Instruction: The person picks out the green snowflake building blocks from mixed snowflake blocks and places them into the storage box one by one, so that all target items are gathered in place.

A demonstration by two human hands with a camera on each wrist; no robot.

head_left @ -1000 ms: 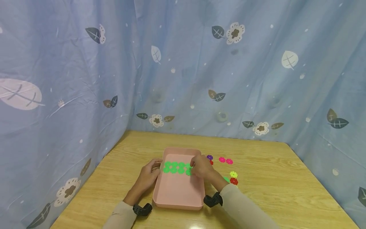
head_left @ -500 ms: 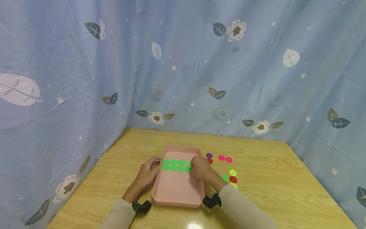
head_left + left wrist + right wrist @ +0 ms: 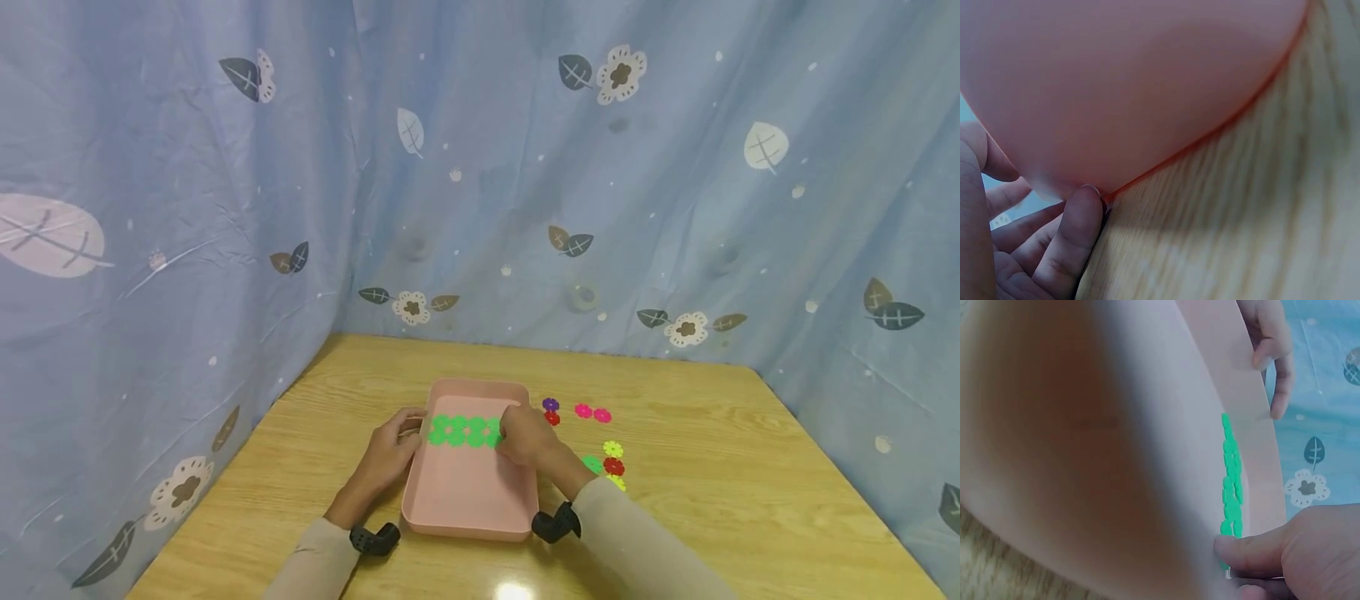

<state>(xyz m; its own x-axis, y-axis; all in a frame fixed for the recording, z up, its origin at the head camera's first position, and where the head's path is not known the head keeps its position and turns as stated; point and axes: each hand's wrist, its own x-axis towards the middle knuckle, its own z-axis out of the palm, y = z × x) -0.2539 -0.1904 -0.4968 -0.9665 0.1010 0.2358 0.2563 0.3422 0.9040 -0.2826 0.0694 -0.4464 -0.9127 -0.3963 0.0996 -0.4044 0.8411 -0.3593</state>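
Note:
Two rows of interlocked green flower-shaped discs [image 3: 457, 431] lie across the far half of a pink tray [image 3: 470, 496]. My right hand [image 3: 527, 435] is at the right end of these rows with its fingers curled. In the right wrist view, the right thumb [image 3: 1235, 549] presses over the last green disc, which the fingers pinch and mostly hide. My left hand [image 3: 387, 450] holds the tray's left side. In the left wrist view, its thumb [image 3: 1079, 219] touches the wall near the base, while another finger is at the rim.
Right of the tray lie a purple disc [image 3: 551, 404] with a red disc [image 3: 552, 418], and two pink discs [image 3: 592, 412]. Nearer, yellow discs [image 3: 612, 449], a red one [image 3: 614, 467] and a green one [image 3: 592, 464] sit beside the right forearm. A blue patterned curtain [image 3: 480, 167] surrounds the wooden table [image 3: 720, 467].
The right hand has shifted slightly and curled down more over the right end of the green rows. The left hand stays at the tray's side. The head view has tilted a little.

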